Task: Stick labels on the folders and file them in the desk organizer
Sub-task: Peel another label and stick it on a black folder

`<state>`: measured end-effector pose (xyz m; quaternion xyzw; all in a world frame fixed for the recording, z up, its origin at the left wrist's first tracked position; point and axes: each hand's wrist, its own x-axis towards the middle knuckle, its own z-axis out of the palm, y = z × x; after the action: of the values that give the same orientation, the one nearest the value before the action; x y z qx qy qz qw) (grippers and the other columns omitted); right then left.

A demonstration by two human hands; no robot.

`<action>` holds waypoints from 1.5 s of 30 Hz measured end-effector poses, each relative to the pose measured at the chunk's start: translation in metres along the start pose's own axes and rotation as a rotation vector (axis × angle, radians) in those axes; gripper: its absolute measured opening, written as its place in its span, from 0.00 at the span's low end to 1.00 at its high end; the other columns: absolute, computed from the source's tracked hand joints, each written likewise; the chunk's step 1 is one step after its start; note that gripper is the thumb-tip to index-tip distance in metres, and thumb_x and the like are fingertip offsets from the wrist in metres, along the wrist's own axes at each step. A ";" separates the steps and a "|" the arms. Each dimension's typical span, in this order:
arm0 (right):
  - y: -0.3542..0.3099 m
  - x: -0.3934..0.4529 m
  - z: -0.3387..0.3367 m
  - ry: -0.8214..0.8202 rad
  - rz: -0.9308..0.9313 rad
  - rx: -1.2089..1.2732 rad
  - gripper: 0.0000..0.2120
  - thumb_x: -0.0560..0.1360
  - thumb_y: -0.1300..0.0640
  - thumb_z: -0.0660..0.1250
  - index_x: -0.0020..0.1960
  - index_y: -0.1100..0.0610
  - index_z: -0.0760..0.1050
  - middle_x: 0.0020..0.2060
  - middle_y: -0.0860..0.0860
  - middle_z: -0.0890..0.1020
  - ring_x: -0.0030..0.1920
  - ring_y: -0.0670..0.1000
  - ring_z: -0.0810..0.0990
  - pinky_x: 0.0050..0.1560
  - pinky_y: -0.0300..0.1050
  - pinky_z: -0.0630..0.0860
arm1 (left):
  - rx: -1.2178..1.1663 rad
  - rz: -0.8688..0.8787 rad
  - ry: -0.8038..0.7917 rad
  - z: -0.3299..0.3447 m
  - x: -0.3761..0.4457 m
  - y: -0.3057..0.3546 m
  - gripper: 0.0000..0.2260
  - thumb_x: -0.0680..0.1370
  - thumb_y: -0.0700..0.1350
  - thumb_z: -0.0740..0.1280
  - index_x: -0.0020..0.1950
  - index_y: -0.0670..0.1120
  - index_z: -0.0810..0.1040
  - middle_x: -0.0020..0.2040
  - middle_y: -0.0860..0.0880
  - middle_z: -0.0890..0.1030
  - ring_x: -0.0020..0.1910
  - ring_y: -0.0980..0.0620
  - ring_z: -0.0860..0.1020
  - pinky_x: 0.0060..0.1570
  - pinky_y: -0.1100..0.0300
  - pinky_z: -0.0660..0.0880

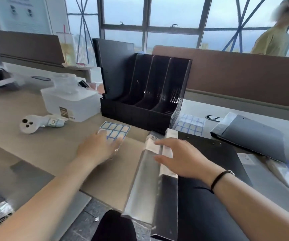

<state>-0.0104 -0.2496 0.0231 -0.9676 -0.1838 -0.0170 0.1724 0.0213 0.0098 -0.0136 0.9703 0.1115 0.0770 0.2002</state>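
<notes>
Windowed office worktop (36, 150), black desk organizer (145, 94) at the back.
Your left hand (96, 148), fingers flat, presses the label sheet (116, 130) before the organizer; your right hand (180, 159) lies relaxed on the folder (209, 197) spine, running toward you.

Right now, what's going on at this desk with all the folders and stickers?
A person is labelling folders to file them. The left hand rests on a sheet of blue-edged labels on the desk, fingers fairly straight. The right hand lies on the spine of a black folder lying in front of them, beside a label marked 20. The black desk organizer behind already holds one dark folder in its leftmost slot; the other slots are empty. A grey folder and a second label sheet wait to the right.
</notes>
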 end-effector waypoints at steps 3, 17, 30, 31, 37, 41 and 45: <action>-0.033 0.029 0.015 -0.047 -0.018 0.171 0.21 0.77 0.45 0.68 0.69 0.46 0.75 0.65 0.46 0.79 0.64 0.48 0.77 0.67 0.45 0.71 | -0.003 -0.098 -0.037 -0.008 0.003 -0.019 0.33 0.75 0.70 0.60 0.68 0.46 0.73 0.66 0.41 0.78 0.65 0.39 0.75 0.58 0.50 0.72; -0.113 0.094 0.046 -0.130 0.613 1.415 0.05 0.82 0.56 0.63 0.53 0.55 0.77 0.40 0.56 0.84 0.45 0.56 0.86 0.39 0.52 0.84 | -0.787 -0.280 -0.077 -0.036 0.029 -0.037 0.18 0.71 0.59 0.70 0.53 0.47 0.81 0.49 0.50 0.85 0.49 0.48 0.82 0.54 0.56 0.77; -0.096 0.090 0.055 -0.107 0.519 1.243 0.11 0.78 0.53 0.70 0.59 0.55 0.75 0.50 0.53 0.79 0.57 0.53 0.80 0.58 0.52 0.81 | -1.210 -0.388 -0.283 -0.031 0.024 -0.039 0.06 0.74 0.37 0.72 0.50 0.43 0.82 0.38 0.45 0.83 0.27 0.52 0.78 0.23 0.66 0.69; -0.092 0.088 0.054 -0.116 0.503 1.239 0.13 0.78 0.53 0.70 0.61 0.55 0.75 0.52 0.53 0.79 0.58 0.54 0.80 0.57 0.52 0.81 | -1.215 -0.364 -0.325 -0.032 0.020 -0.036 0.06 0.75 0.39 0.72 0.51 0.43 0.83 0.39 0.45 0.84 0.28 0.52 0.79 0.23 0.66 0.70; -0.053 0.069 0.029 -0.142 0.287 1.088 0.16 0.77 0.53 0.71 0.63 0.54 0.75 0.52 0.54 0.85 0.49 0.55 0.85 0.46 0.48 0.81 | -1.390 -0.203 -0.514 -0.035 -0.003 0.010 0.17 0.80 0.43 0.64 0.66 0.39 0.78 0.61 0.36 0.81 0.62 0.35 0.79 0.62 0.41 0.74; -0.011 0.046 -0.009 0.053 0.177 0.886 0.21 0.72 0.52 0.77 0.62 0.49 0.76 0.51 0.49 0.86 0.49 0.51 0.86 0.55 0.55 0.82 | -1.564 -0.096 -0.509 -0.033 -0.009 0.056 0.20 0.80 0.44 0.65 0.70 0.37 0.72 0.64 0.35 0.79 0.65 0.34 0.76 0.65 0.35 0.72; 0.030 0.016 -0.037 0.227 0.158 0.761 0.27 0.66 0.53 0.81 0.62 0.44 0.75 0.57 0.46 0.80 0.47 0.51 0.86 0.53 0.56 0.83 | -1.602 -0.013 -0.591 -0.020 -0.013 0.102 0.14 0.81 0.45 0.63 0.64 0.41 0.75 0.63 0.35 0.80 0.57 0.37 0.79 0.57 0.42 0.77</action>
<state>0.0168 -0.2823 0.0495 -0.8379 -0.0820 -0.0411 0.5380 0.0239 -0.0772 0.0444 0.5153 -0.0278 -0.1249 0.8474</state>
